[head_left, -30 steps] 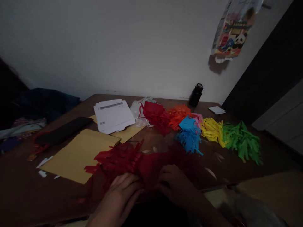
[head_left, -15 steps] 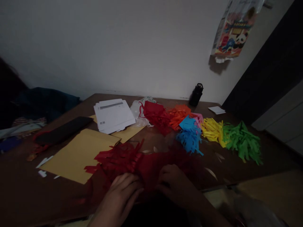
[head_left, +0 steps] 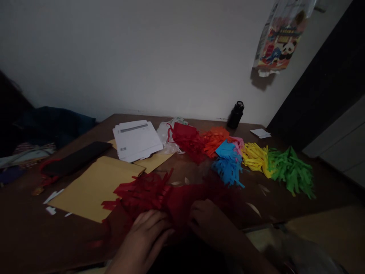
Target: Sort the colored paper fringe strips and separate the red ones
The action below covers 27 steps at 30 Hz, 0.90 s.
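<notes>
A sheet of red fringed paper (head_left: 182,198) lies on the table in front of me, with a plain middle band and cut strips spreading to the left and right. My left hand (head_left: 152,232) is at its near left part, fingers bent together over the paper and thumb pointing right. On the near right side, my right hand (head_left: 207,219) has its fingers curled in on the same paper. Both hands seem to grip its near edge; the fingertips are partly hidden and the light is dim. The right-hand strips fade into shadow.
Along the back lie red (head_left: 188,139), orange (head_left: 215,140), blue (head_left: 228,163), yellow (head_left: 256,158) and green (head_left: 292,171) fringed bundles. White flattened cartons (head_left: 138,140), a tan envelope (head_left: 95,190) and a black case (head_left: 76,158) are leftward. A black bottle (head_left: 235,114) stands by the wall.
Almost nothing differs. The view has shifted very slightly, and both hands keep their places on the red fringed paper.
</notes>
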Motion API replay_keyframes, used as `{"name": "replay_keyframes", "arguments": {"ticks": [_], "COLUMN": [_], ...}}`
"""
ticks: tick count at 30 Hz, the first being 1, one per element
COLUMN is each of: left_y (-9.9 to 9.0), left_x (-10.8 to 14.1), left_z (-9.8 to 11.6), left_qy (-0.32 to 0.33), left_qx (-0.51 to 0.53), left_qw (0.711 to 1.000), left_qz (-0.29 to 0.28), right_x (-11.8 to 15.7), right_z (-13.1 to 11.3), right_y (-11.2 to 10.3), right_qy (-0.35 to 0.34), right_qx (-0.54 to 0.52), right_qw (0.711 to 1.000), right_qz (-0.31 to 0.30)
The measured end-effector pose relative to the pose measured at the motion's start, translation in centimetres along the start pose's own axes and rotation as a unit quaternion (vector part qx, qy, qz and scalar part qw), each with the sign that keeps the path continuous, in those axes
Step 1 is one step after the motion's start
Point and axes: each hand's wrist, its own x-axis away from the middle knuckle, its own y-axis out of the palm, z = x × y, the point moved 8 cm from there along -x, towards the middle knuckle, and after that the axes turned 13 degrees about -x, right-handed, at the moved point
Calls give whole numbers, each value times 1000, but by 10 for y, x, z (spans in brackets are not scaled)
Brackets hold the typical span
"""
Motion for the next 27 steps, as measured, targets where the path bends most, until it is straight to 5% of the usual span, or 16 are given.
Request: {"name": "replay_keyframes", "arguments": {"ticks": [6, 9, 15, 20, 23, 27], "left_y": [3, 6, 2, 9, 5, 3], "left_x": [-13, -21, -20, -22, -34, -54], "left_z": [8, 11, 21, -5, -17, -29], "left_qy": [-13, -9, 90, -47, -111, -154], "left_qx": [-103, -143, -124, -86, -84, -123], "left_qw": [992, 985, 987, 982, 972, 957], "left_qz": [-72, -100, -42, -163, -190, -214], "right_x": [-6, -4, 4, 5, 2, -12], "right_z": [2, 3, 12, 24, 31, 35], "right_y": [-2, -5, 0, -10, -26, -32], "right_qy": [51, 24, -34, 68, 161, 224], "right_qx": [41, 13, 16, 4, 13, 66], "right_qw": [998, 999, 999, 997, 983, 971], "right_qz": [6, 45, 14, 39, 89, 55]}}
